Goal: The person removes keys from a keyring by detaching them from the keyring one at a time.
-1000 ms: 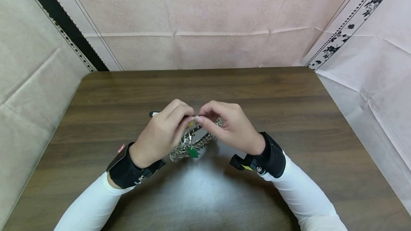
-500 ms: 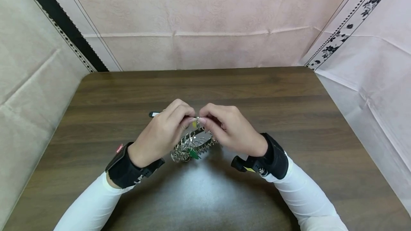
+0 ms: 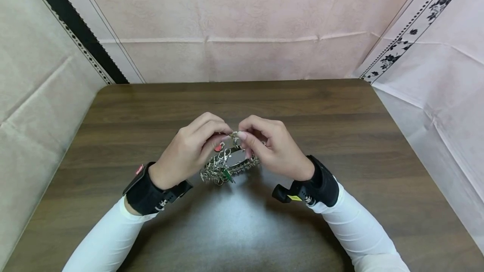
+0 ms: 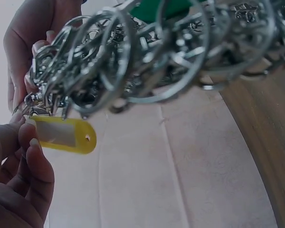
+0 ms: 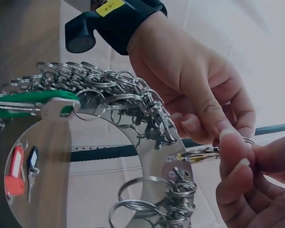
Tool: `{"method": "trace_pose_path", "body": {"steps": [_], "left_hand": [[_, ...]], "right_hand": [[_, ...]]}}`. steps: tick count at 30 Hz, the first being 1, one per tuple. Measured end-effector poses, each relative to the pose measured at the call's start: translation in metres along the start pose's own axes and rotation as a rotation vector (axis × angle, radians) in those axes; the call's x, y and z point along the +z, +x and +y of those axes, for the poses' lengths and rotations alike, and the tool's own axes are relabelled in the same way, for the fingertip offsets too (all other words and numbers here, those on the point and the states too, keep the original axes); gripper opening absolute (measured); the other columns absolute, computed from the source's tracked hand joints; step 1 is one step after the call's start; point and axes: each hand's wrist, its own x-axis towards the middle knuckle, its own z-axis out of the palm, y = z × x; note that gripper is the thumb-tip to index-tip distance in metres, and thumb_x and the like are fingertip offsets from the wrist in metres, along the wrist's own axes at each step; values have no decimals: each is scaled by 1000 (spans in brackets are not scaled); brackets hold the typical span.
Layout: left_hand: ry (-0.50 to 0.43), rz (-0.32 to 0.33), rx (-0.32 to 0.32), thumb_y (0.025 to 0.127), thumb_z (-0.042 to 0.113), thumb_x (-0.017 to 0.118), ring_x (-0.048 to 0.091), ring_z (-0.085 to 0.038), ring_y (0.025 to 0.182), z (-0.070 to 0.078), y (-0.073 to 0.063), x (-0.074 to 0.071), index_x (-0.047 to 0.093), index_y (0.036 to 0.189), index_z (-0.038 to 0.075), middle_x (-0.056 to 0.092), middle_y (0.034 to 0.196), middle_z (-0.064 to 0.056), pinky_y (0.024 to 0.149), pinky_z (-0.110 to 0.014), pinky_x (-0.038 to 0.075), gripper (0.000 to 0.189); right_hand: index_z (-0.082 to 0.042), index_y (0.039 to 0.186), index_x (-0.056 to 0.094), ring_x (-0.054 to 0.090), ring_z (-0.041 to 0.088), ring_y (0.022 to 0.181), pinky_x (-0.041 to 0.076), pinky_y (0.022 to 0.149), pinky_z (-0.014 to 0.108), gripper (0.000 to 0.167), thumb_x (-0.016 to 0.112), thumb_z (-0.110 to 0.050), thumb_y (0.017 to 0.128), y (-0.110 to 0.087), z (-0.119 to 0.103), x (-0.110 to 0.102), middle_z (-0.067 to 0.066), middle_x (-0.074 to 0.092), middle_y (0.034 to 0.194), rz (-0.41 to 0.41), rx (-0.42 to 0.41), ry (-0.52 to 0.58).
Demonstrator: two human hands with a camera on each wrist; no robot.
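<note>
In the head view, a wide metal hoop hung with several split rings and clasps (image 3: 215, 169) is between my hands. A key with a green key tag (image 5: 33, 103) hangs from it. My left hand (image 3: 190, 148) pinches a yellow key tag (image 4: 64, 134) at its ring end in the left wrist view. My right hand (image 3: 276, 148) pinches a small split ring (image 5: 248, 140) with thumb and forefinger, its fingertips close to the left ones. Which clasp this ring joins is hidden by the fingers.
A key with a red key tag (image 5: 15, 166) and another with a dark key tag (image 5: 33, 160) show through the hoop's opening. Patterned cloth (image 3: 242, 24) hangs behind the brown wooden table (image 3: 242, 100).
Both hands have risen slightly and their fingertips have parted a little. The yellow tag is now hidden in the head view, and the red tag shows beside the left thumb.
</note>
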Motion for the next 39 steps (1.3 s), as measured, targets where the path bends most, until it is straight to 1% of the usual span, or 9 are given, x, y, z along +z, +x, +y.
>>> {"method": "trace_pose_path", "body": {"steps": [6, 10, 14, 21, 28, 31, 35, 37, 39], "left_hand": [[-15, 32, 24, 97, 4, 65, 62, -12, 86, -3, 0, 2, 66, 103, -1, 65, 98, -8, 81, -17, 52, 7], [-23, 60, 50, 92, -3, 69, 63, -14, 85, -5, 0, 4, 65, 98, -2, 66, 95, -10, 77, -19, 54, 8], [-33, 65, 41, 86, -10, 72, 62, -13, 83, -5, 0, 4, 64, 96, -2, 66, 93, -10, 73, -18, 52, 15], [-59, 78, 32, 94, -1, 68, 61, -10, 76, -4, -1, 7, 65, 96, -2, 67, 93, -10, 67, -15, 51, 4], [-64, 69, 29, 97, 8, 66, 62, -12, 79, -5, -3, 12, 64, 95, -2, 66, 93, -9, 68, -16, 51, 10], [-69, 66, 25, 91, 0, 72, 63, -12, 82, -4, -3, 13, 64, 94, -1, 66, 93, -9, 69, -17, 52, 9], [-77, 64, 16, 81, -12, 77, 63, -12, 82, -4, -4, 14, 63, 94, -1, 66, 93, -8, 70, -17, 52, 22], [-89, 64, 10, 80, -13, 77, 63, -12, 82, -4, -4, 15, 63, 94, -1, 66, 93, -9, 70, -17, 51, 23], [-106, 64, -2, 82, -12, 75, 63, -12, 82, -3, -4, 15, 64, 94, -1, 66, 93, -8, 70, -17, 51, 20]], "right_hand": [[2, 92, 59, 59, 11, 59, 53, 51, 29, 9, 56, 8, 99, 0, 2, 2, 6, 58, 73, 21, 15, 54], [3, 93, 59, 59, 12, 58, 51, 50, 28, 9, 55, 9, 99, -1, 1, 3, 7, 58, 72, 33, 22, 87], [4, 93, 58, 59, 13, 57, 51, 49, 27, 9, 54, 10, 98, -1, 2, 4, 8, 58, 72, 48, 16, 116], [5, 93, 57, 58, 15, 54, 49, 48, 25, 9, 54, 11, 98, -1, 4, 6, 11, 57, 70, 83, -2, 165], [7, 95, 56, 58, 12, 56, 48, 47, 25, 5, 54, 10, 99, -1, 6, 8, 14, 58, 72, 114, 6, 203], [8, 96, 56, 58, 11, 56, 47, 47, 27, 5, 54, 7, 100, -1, 7, 9, 15, 57, 72, 126, 0, 230], [9, 96, 55, 59, 10, 57, 47, 47, 28, 7, 54, 5, 101, 0, 7, 11, 16, 57, 71, 135, -3, 261], [9, 96, 55, 59, 10, 57, 47, 48, 27, 8, 54, 3, 101, 0, 7, 12, 15, 57, 71, 139, 0, 270], [8, 96, 55, 59, 10, 56, 48, 48, 26, 9, 54, 2, 102, 0, 8, 12, 14, 57, 72, 143, 0, 270]]}}
